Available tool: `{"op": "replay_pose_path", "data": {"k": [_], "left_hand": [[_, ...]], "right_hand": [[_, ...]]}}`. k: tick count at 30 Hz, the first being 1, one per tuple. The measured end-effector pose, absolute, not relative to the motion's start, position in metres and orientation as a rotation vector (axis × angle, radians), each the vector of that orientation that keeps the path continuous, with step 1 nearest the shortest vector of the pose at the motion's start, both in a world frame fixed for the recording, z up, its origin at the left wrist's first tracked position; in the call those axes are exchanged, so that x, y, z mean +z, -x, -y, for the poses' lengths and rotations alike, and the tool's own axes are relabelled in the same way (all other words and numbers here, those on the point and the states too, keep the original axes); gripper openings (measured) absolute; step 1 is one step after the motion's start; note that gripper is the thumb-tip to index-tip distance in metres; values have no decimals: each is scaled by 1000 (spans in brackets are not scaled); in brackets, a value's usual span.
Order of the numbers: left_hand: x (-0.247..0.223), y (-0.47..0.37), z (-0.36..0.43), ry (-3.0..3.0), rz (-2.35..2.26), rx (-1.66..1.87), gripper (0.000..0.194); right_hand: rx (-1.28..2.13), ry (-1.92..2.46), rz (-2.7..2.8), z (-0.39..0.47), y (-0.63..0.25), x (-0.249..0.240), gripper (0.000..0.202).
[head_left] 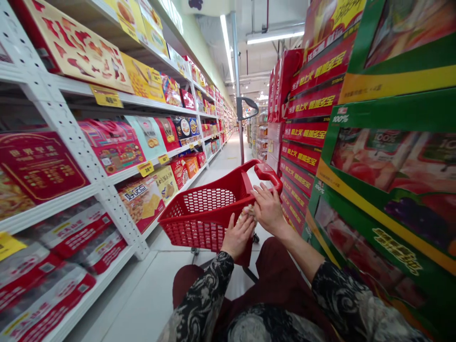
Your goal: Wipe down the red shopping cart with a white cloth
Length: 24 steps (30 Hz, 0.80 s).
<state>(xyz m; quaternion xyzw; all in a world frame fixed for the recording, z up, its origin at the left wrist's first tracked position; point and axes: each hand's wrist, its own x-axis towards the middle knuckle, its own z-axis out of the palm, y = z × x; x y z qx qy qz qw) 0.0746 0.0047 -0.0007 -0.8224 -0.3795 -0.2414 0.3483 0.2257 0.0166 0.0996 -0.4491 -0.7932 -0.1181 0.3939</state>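
Note:
A red plastic shopping cart [203, 216] with a perforated basket stands in front of my knees, its red handle [270, 176] at the right end. My left hand [239, 236] lies against the cart's near side wall, fingers stretched over a crumpled pale cloth [246, 214]. Just above and to the right, my right hand [268, 206] rests on the cart's rim beside the handle, fingers extended, its edge close to the same cloth. Part of the cloth is hidden beneath the hands.
White shelves [153, 103] with boxed snacks line the left side. Stacked red cartons [309, 111] and green boxes [384, 142] rise close on the right. A grey pole [236, 61] stands beyond the cart, in the aisle [231, 147].

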Motion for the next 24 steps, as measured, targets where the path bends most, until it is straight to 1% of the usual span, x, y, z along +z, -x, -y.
{"op": "replay_pose_path", "data": {"k": [3, 6, 8, 13, 16, 18, 20, 24], "left_hand": [[-25, -68, 0, 2193, 971, -476, 34], [-27, -54, 7, 2202, 947, -416, 34], [-12, -47, 11, 2176, 932, -480, 34], [47, -46, 9, 2055, 965, -823, 41], [60, -52, 0, 1990, 1065, -909, 42], [52, -57, -7, 1986, 1091, -888, 39], [33, -62, -13, 2021, 1055, -820, 35], [-14, -61, -13, 2156, 1020, -549, 35]], "right_hand": [[-268, 1145, 2048, -14, -228, 93, 41], [-231, 1161, 2068, -12, -227, 86, 41], [-216, 1165, 2065, -11, -226, 82, 41], [-227, 1147, 2056, -12, -222, 82, 40], [-225, 1142, 2027, -13, -223, 87, 41], [-224, 1147, 2006, -14, -224, 90, 41], [-223, 1154, 1993, -15, -226, 91, 40], [-219, 1170, 2002, -17, -229, 89, 41]]}}
